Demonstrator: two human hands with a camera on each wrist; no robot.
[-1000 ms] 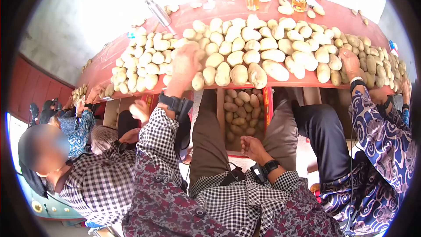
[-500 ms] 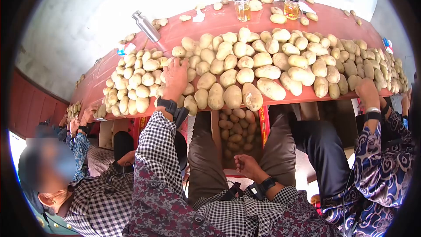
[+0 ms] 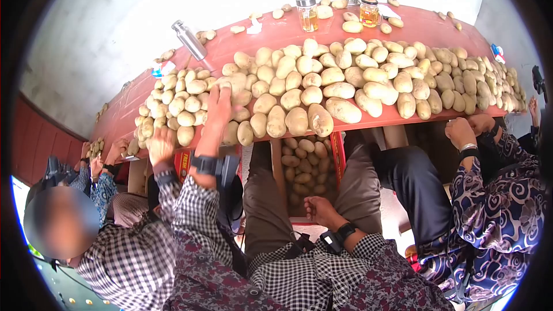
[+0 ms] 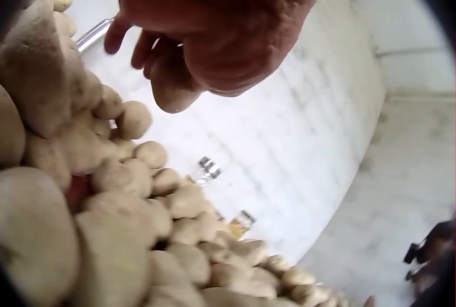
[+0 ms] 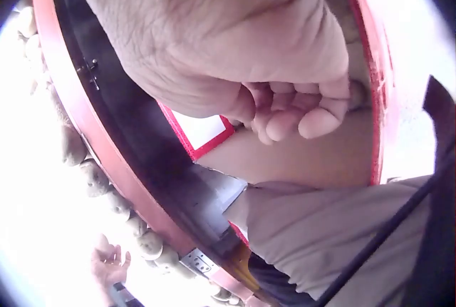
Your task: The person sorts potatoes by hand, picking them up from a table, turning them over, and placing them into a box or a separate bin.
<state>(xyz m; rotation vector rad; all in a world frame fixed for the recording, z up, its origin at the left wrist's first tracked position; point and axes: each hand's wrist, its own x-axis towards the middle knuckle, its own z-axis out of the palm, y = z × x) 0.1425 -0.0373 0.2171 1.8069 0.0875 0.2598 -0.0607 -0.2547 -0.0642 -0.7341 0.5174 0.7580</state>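
A broad pile of potatoes [image 3: 288, 99] covers the near side of the red table. My left hand [image 3: 218, 109] reaches over the pile's left part, back of the hand up. In the left wrist view its fingers curl round a single potato [image 4: 173, 86], partly hidden by the palm, above the other potatoes [image 4: 121, 236]. My right hand [image 3: 322, 209] hovers over my lap, before a red-edged box of potatoes [image 3: 303, 164] under the table. Its fingers [image 5: 320, 123] hang loosely curled in the right wrist view, with nothing held.
Along the back of the red table [image 3: 242, 33] stand a steel flask [image 3: 189, 40] and two glass jars [image 3: 307, 14] of amber liquid. A neighbour's hand [image 3: 161, 145] is close on my left at the table edge; another person's hand [image 3: 461, 133] is at the right.
My left hand has shifted left and nearer across the pile. The left neighbour's hand has risen to the table edge, while the right neighbour's has drawn back from the potatoes. My right hand stays low.
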